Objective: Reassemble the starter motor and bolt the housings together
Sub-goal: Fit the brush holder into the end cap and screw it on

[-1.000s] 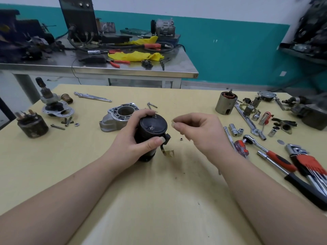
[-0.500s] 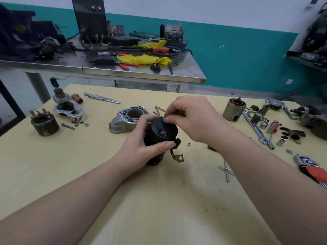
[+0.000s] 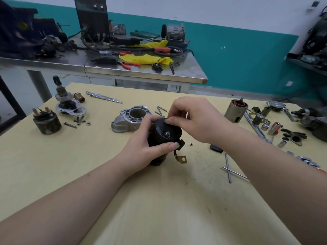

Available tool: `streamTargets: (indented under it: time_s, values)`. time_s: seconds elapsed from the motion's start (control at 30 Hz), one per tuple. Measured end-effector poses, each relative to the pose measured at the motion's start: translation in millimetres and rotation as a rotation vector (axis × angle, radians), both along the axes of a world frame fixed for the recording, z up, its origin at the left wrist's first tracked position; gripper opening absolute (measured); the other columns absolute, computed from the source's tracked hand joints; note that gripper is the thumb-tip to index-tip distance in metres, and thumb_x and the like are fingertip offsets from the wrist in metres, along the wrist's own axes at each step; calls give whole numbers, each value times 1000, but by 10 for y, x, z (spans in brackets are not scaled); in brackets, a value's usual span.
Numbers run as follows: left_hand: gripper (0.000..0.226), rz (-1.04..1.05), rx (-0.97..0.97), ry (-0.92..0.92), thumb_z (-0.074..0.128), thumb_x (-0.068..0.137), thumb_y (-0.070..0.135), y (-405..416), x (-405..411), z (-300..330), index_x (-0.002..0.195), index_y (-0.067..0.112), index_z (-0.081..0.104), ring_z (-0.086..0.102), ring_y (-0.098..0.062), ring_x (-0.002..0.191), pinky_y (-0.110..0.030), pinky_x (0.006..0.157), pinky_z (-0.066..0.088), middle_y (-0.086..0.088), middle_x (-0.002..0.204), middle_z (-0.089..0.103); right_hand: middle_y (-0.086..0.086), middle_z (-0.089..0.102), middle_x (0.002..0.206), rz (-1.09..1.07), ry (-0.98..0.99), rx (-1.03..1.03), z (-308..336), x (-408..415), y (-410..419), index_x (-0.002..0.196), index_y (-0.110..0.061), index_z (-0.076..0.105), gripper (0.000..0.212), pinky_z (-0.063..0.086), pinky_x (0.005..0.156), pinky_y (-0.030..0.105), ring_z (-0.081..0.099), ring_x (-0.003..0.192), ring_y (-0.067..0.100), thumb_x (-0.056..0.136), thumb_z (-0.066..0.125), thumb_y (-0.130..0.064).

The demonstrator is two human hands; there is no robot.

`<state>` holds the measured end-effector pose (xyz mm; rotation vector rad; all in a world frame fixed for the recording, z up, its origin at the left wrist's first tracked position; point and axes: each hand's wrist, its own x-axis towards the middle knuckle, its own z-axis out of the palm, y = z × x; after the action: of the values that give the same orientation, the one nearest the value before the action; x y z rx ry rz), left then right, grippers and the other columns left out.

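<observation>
Head view. A black motor housing (image 3: 163,137) is held upright on the yellow worktop (image 3: 159,200), near its centre. The left hand (image 3: 143,144) is wrapped round the housing's side, its grip clamped on the body with the thumb laid across the front edge. The right hand (image 3: 192,119) is set over the far rim of the housing's top cap, thumb and forefinger pinched together at that rim; what is pinched between them cannot be told. A short lead with a brass terminal tag (image 3: 182,159) hangs from the housing's near right side, just above the worktop.

A grey cast nose housing (image 3: 131,119) lies just behind the left hand, with two bolts (image 3: 161,110) beside it. A small nut (image 3: 191,144) lies just right of the black housing. Two long through-bolts (image 3: 230,169) lie crossed to the right, partly under the right forearm. A solenoid (image 3: 46,122) and a drive gear on its plate (image 3: 68,103) stand at the left. An armature can (image 3: 236,111), sockets and a ratchet wrench (image 3: 254,127) are spread at the right. A steel bench (image 3: 141,75) stands behind.
</observation>
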<state>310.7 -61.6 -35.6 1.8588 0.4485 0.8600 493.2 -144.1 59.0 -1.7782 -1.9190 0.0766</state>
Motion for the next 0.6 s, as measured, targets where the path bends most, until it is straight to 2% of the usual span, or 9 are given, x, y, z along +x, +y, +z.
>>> streamTargets:
  time_s: [0.13,0.23,0.33,0.4,0.5,0.57,0.6]
  values:
    - [61,-1,1,-8,89,76,61,0,2,3,124,52,52,70,-6,116,-13,92,51,20,121,71,-1,68,92,60,-103,221,-153,2,-126,92,-10,78,5,39,71,12,58,81,11,96,76,-14]
    - [63,2,0,-5,88,76,66,3,9,-9,125,53,52,70,-7,117,-14,92,52,19,122,71,2,71,96,44,-102,299,-234,-37,-178,95,-7,81,6,41,73,13,57,81,10,95,76,-10]
    - [63,15,4,-4,88,75,66,12,12,-24,125,54,52,70,-8,116,-16,92,53,18,121,72,-4,71,96,-21,18,182,-136,-40,-110,98,-14,81,7,45,76,14,62,87,10,97,74,-15]
    - [64,21,7,3,88,73,68,11,13,-25,124,55,51,70,-7,116,-14,92,52,19,121,72,-11,68,94,-33,15,85,-49,-17,-43,99,-19,80,6,44,76,14,60,89,7,98,74,-20]
    - [63,21,6,8,87,73,68,8,14,-19,123,55,51,69,-5,115,-13,91,51,20,121,71,-14,61,94,11,-112,15,20,5,11,104,-22,73,7,46,78,23,56,91,9,102,67,-25]
    - [62,19,9,16,86,74,68,8,13,-14,123,55,49,68,-4,116,-13,92,51,22,122,70,-11,59,97,14,-281,-42,44,11,16,107,-26,64,17,49,77,36,54,93,15,107,52,-38]
    - [62,18,11,21,85,74,67,8,14,-12,123,55,49,68,-4,116,-14,92,51,23,121,70,-10,58,98,7,-426,-61,59,7,21,108,-28,58,25,49,72,39,53,94,17,107,40,-46]
